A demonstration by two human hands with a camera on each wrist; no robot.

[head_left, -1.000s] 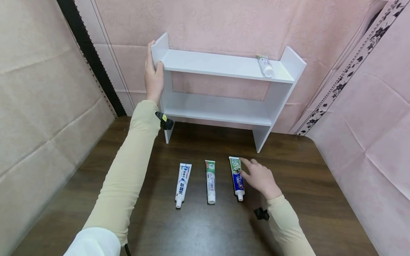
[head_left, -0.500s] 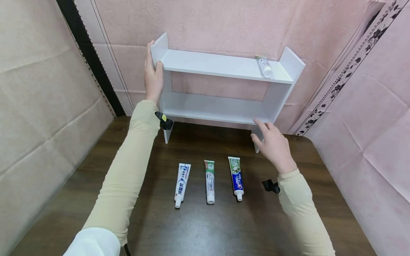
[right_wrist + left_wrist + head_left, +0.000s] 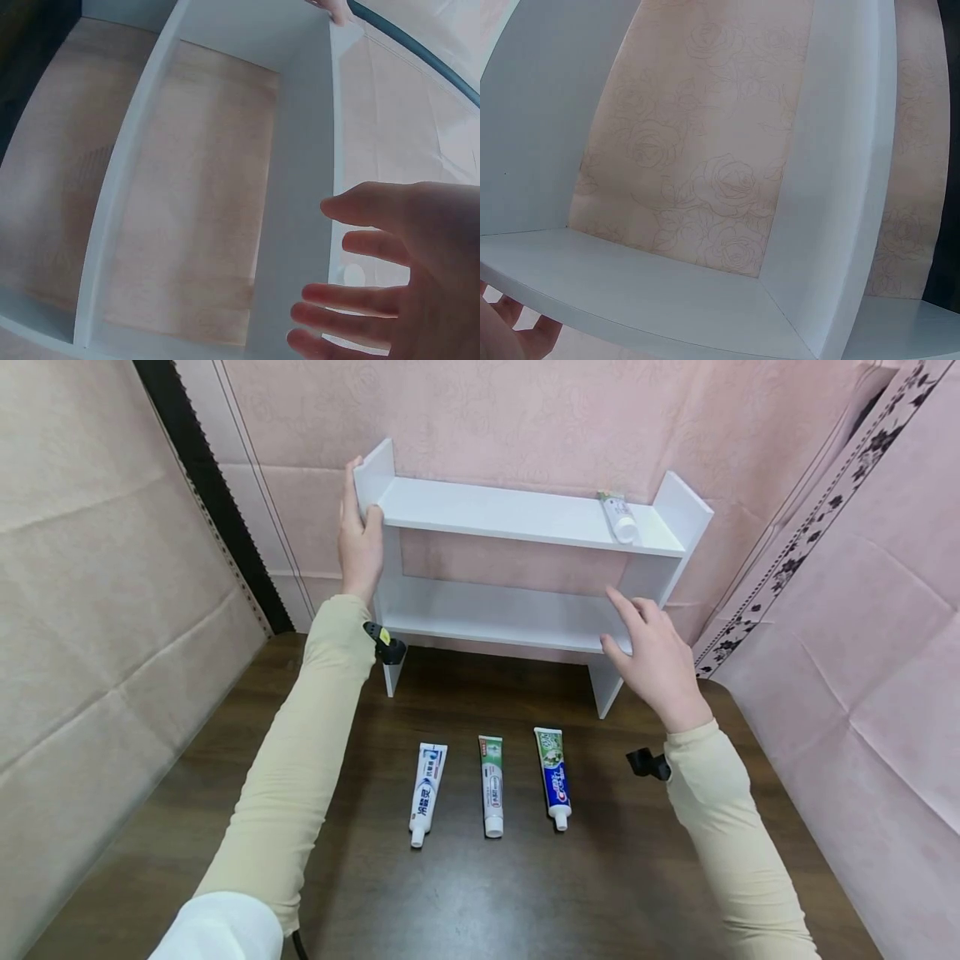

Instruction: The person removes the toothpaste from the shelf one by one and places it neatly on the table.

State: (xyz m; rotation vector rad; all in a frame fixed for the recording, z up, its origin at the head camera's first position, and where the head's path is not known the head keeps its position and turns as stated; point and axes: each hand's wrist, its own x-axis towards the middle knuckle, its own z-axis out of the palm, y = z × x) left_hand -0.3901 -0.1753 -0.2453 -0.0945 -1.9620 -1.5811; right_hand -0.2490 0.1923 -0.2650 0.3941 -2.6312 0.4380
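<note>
A white two-tier shelf (image 3: pixel 502 614) stands at the back of the table. My left hand (image 3: pixel 362 547) grips the upper end of its left side panel, thumb in front; in the left wrist view, fingers (image 3: pixel 540 337) wrap behind the panel edge. My right hand (image 3: pixel 654 652) hovers before the right end of the lower tier, fingers spread and holding nothing. A white toothpaste tube (image 3: pixel 619 518) lies on the top tier near the right end. On the table lie a white and blue toothpaste tube (image 3: pixel 427 793), a green and white one (image 3: pixel 492 787) and a green and blue one (image 3: pixel 553 777).
Brown wood-grain table (image 3: pixel 465 902) under everything. Pink patterned cloth (image 3: pixel 525 418) hangs behind the shelf, and cloth walls (image 3: pixel 862 652) close in both sides. A black wrist camera (image 3: pixel 648 764) sticks out from the right sleeve.
My right hand has left the green and blue toothpaste tube and moved up and right to the shelf's right end. The left hand keeps its grip; the tubes have stayed in place.
</note>
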